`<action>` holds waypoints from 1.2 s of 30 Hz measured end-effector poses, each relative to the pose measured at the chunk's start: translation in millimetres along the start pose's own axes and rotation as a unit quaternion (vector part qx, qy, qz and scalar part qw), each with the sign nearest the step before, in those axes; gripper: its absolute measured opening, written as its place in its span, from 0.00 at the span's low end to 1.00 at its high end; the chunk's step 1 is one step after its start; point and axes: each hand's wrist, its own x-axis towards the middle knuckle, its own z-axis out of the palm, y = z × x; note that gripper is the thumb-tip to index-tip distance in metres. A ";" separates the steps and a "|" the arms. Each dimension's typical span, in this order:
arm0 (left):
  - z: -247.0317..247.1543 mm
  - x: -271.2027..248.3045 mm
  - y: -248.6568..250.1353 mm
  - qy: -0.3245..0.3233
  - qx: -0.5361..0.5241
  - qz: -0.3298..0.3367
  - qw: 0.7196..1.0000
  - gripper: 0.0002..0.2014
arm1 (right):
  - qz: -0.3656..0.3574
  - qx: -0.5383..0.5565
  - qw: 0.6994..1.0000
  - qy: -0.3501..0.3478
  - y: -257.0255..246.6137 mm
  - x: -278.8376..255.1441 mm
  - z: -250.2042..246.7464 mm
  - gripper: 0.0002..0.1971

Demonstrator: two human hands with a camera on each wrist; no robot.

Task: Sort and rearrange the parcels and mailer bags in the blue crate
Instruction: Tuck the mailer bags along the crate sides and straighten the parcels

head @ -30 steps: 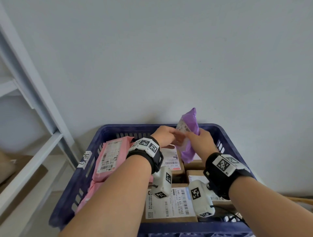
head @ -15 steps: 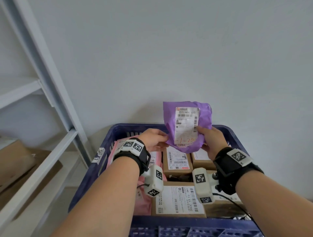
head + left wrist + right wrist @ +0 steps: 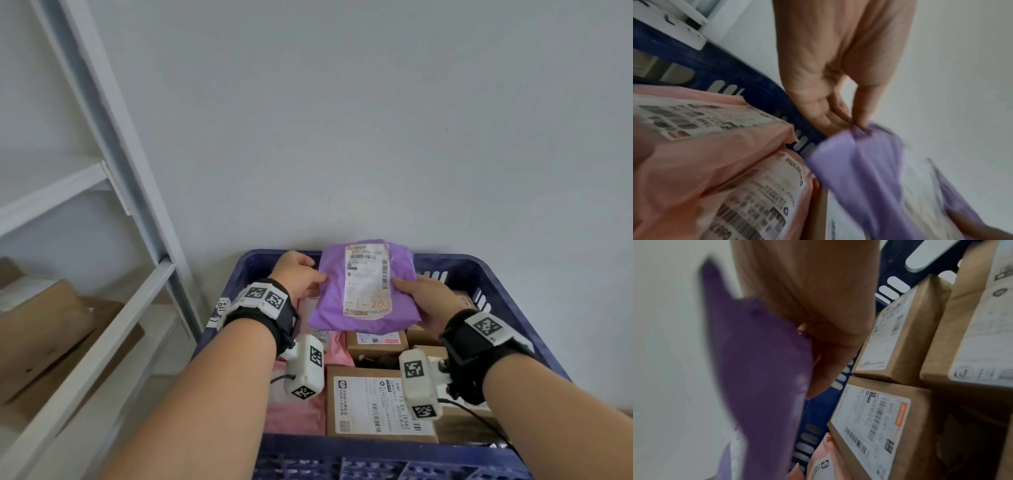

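Note:
A purple mailer bag (image 3: pixel 334 301) with a white label facing up is held tilted over the back of the blue crate (image 3: pixel 493 274). My left hand (image 3: pixel 298 275) pinches its left edge; in the left wrist view the fingertips (image 3: pixel 857 125) nip the purple mailer bag (image 3: pixel 863 162). My right hand (image 3: pixel 424 298) grips the right edge, thumb on top; the right wrist view shows the purple mailer bag (image 3: pixel 764 369) against the palm. Pink mailer bags (image 3: pixel 298 414) lie along the crate's left side. Brown cardboard parcels (image 3: pixel 373 404) fill the middle and right.
A white metal shelf frame (image 3: pixel 113 137) stands to the left, with a brown cardboard box (image 3: pixel 41 329) on its lower level. A plain pale wall rises right behind the crate. The crate's near rim (image 3: pixel 376 455) is at the bottom edge.
The purple mailer bag has been turned from edge-on to label-up and lowered toward the crate's back. Both hands stayed on it. The head view shifted to the right.

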 end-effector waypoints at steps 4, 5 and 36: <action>-7.1 12.4 -22.1 0.093 0.263 0.055 0.959 0.12 | -0.088 -0.232 0.968 0.036 9.5 2.6 15.5 0.35; -9.4 12.2 -26.6 0.068 0.297 0.051 0.951 0.11 | -0.106 -0.272 0.956 0.030 11.9 2.9 18.8 0.39; 45.2 46.7 -55.7 -0.162 0.673 0.097 0.716 0.48 | -0.146 -0.664 0.731 -0.059 55.1 35.1 48.5 0.35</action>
